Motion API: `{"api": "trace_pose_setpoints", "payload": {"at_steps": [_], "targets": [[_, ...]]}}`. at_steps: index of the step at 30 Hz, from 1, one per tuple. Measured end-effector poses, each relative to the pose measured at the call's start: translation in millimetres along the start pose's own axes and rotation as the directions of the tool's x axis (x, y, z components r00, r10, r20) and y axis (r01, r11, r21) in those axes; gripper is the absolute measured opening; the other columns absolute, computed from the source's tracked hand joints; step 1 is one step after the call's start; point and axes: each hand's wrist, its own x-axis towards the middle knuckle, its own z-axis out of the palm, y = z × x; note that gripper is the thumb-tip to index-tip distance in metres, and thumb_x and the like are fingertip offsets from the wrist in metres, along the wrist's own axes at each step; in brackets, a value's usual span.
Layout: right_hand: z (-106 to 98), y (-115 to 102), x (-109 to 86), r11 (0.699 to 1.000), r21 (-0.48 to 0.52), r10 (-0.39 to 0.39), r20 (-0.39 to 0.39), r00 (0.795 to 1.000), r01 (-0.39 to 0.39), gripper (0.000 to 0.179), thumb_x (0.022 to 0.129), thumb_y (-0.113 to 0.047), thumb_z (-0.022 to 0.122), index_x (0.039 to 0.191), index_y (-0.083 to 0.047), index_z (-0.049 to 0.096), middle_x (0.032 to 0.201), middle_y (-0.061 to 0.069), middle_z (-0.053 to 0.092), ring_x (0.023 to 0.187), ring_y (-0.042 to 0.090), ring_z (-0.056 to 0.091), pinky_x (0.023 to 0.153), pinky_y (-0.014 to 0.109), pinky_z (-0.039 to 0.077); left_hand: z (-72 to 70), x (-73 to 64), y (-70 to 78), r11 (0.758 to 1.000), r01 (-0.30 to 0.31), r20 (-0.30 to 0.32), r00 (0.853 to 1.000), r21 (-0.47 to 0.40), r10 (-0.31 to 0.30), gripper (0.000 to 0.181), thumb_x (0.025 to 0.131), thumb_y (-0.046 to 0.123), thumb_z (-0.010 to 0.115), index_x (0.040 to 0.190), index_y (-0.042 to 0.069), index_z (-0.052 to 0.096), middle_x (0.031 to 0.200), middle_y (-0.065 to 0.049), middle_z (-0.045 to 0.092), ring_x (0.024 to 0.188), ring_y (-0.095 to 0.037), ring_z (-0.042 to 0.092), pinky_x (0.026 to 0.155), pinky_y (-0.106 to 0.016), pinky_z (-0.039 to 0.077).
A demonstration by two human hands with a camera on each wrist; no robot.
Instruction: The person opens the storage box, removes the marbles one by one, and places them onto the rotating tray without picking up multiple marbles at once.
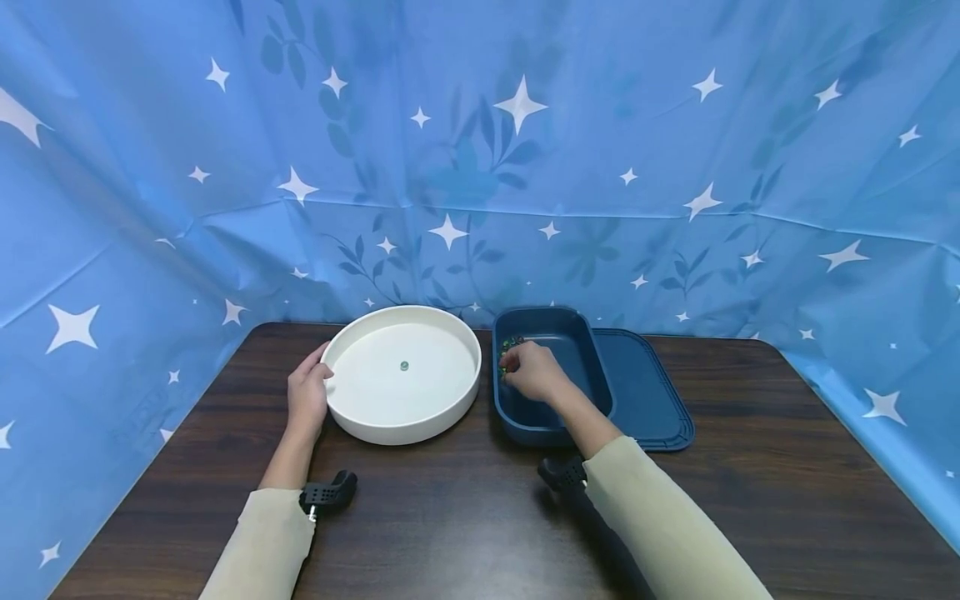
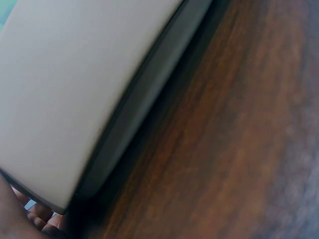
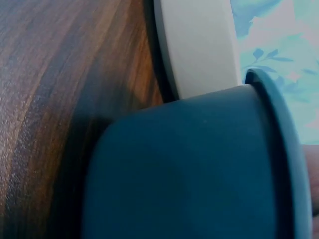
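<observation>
A round white tray (image 1: 401,432) with a low wall stands left of centre, and one small greenish piece (image 1: 404,366) lies on its floor. My left hand (image 1: 306,392) grips the tray's left edge, thumb over the rim; curled fingertips show under the tray wall (image 2: 75,89) in the left wrist view. Inside a dark blue rectangular box (image 1: 551,436), my right hand (image 1: 536,372) reaches down with bent fingers at a cluster of small green and coloured pieces (image 1: 512,342) along the left wall. Whether it pinches one is hidden. The box wall (image 3: 179,169) fills most of the right wrist view.
A flat blue lid (image 1: 645,392) lies right of the box, against its side. Everything stands on a dark wooden table (image 1: 450,533), near its back edge. Behind hangs a blue curtain (image 1: 480,167) with white stars.
</observation>
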Motion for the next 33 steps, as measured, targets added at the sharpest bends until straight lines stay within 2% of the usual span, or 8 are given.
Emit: {"api": "trace_pose_setpoints", "payload": {"at_steps": [9,14,20,27,33], "targets": [[7.4,6.8,5.1,0.999,-0.031,0.03,0.028,0.999,-0.03,0.024,0.093,-0.009,0.067,0.115,-0.006,0.074,0.109,0.01,0.074,0.101,0.023,0.069,0.086,0.037,0.058,0.8,0.0,-1.8,1.0,-0.021,-0.003,1.0,-0.007,0.021,0.064,0.09,0.002,0.037,0.153,0.01,0.045,0.161,-0.008,0.04,0.152,-0.024,0.033,0.121,-0.044,0.029],[10.6,7.5,5.9,0.997,-0.064,0.041,0.038,0.998,-0.038,0.018,0.092,-0.012,0.069,0.109,-0.009,0.076,0.107,0.008,0.075,0.096,0.021,0.068,0.085,0.038,0.057,0.1,0.1,-1.3,1.0,-0.023,-0.003,1.0,-0.01,0.023,0.064,0.091,0.002,0.036,0.154,0.01,0.044,0.162,-0.008,0.039,0.152,-0.025,0.032,0.122,-0.044,0.029],[13.1,7.4,7.3,0.994,-0.103,0.048,0.036,0.998,-0.044,0.01,0.092,-0.013,0.07,0.099,-0.012,0.077,0.098,0.005,0.074,0.085,0.018,0.064,0.078,0.034,0.055,-0.2,0.0,-0.1,1.0,-0.01,-0.005,1.0,0.001,0.01,0.064,0.091,0.003,0.036,0.154,0.01,0.043,0.163,-0.007,0.038,0.153,-0.025,0.031,0.123,-0.045,0.027],[8.7,6.1,4.1,0.995,-0.094,0.028,-0.002,1.0,-0.028,0.009,0.093,-0.013,0.069,0.093,-0.012,0.077,0.093,0.003,0.075,0.082,0.016,0.065,0.073,0.031,0.054,1.4,-1.5,2.2,1.0,-0.006,-0.002,1.0,0.01,0.006,0.064,0.091,0.004,0.035,0.155,0.01,0.042,0.163,-0.007,0.038,0.154,-0.026,0.03,0.124,-0.045,0.026],[0.2,-0.3,-0.5,0.999,-0.04,-0.011,-0.061,0.998,0.008,0.009,0.093,-0.013,0.069,0.094,-0.009,0.078,0.096,0.005,0.076,0.088,0.018,0.066,0.077,0.034,0.056,2.3,-2.0,1.1,1.0,-0.007,-0.009,1.0,0.004,0.007,0.065,0.09,0.003,0.036,0.154,0.009,0.043,0.163,-0.008,0.038,0.153,-0.026,0.03,0.124,-0.045,0.026]]}}
